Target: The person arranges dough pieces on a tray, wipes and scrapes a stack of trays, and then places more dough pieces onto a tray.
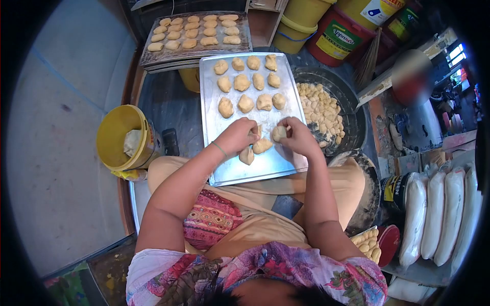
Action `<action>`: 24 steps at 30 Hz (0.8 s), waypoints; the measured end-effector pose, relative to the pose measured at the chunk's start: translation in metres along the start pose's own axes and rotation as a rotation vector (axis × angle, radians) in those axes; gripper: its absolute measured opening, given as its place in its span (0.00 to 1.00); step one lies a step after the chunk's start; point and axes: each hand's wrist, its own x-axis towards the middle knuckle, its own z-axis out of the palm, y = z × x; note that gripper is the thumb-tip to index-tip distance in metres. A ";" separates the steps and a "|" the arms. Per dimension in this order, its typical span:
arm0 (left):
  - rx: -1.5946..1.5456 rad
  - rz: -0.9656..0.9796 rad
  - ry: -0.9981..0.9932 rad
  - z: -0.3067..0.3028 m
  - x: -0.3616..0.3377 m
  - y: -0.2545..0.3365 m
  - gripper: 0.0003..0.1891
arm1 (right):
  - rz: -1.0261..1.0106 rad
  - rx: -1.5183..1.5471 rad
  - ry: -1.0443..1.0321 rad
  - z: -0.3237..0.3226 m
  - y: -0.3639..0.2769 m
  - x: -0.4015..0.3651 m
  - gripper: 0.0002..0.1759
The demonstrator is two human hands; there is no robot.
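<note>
Right hand [298, 138] pinches a dough lump [278, 133]; left hand [239, 135] pinches a second lump [259, 131], I think, mostly hidden. Go light, keep gaps even on the tray [224, 174].

- A smooth grey wall or panel [66, 168], curved by the lens, fills the left side.
- Reddish-brown wooden trim [124, 204] runs along its edge.
- Dark, scuffed surface [178, 112] beyond; floor or low platform, unclear which.
- Wooden shelving [263, 33] at the far side.
- Upper right, a small bright window [456, 53] above a dim, cluttered area.
</note>
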 end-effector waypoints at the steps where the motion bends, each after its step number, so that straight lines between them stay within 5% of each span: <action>1: 0.055 -0.012 0.067 -0.001 -0.004 -0.002 0.09 | 0.006 0.034 0.045 0.006 -0.012 0.003 0.24; 4: 0.188 -0.053 0.243 -0.011 -0.014 -0.006 0.13 | -0.152 0.155 0.182 0.029 -0.036 0.012 0.21; 5: 0.186 -0.097 0.226 -0.016 -0.018 -0.009 0.13 | -0.192 0.203 0.216 0.036 -0.042 0.014 0.20; 8: 0.186 -0.226 0.129 -0.032 -0.026 -0.009 0.14 | -0.154 -0.015 -0.099 0.058 -0.025 0.021 0.24; 11: 0.259 -0.324 0.029 -0.042 -0.031 0.000 0.15 | -0.225 0.062 0.071 0.044 -0.038 0.004 0.27; 14: 0.497 -0.065 0.278 -0.029 -0.038 -0.001 0.16 | -0.251 0.068 -0.138 0.028 -0.023 -0.008 0.29; 16: 0.422 0.035 0.224 -0.022 -0.032 0.001 0.16 | -0.348 -0.036 -0.267 0.028 -0.008 -0.007 0.25; 19: 0.452 0.170 0.231 -0.008 -0.023 -0.003 0.19 | 0.010 0.093 -0.112 0.028 -0.010 -0.006 0.21; 23: 0.500 0.147 0.197 -0.002 -0.016 -0.001 0.19 | 0.124 0.264 0.254 0.037 -0.021 0.010 0.17; 24: 0.514 0.144 0.186 -0.003 -0.014 0.001 0.19 | 0.107 0.124 0.215 0.041 -0.021 0.013 0.19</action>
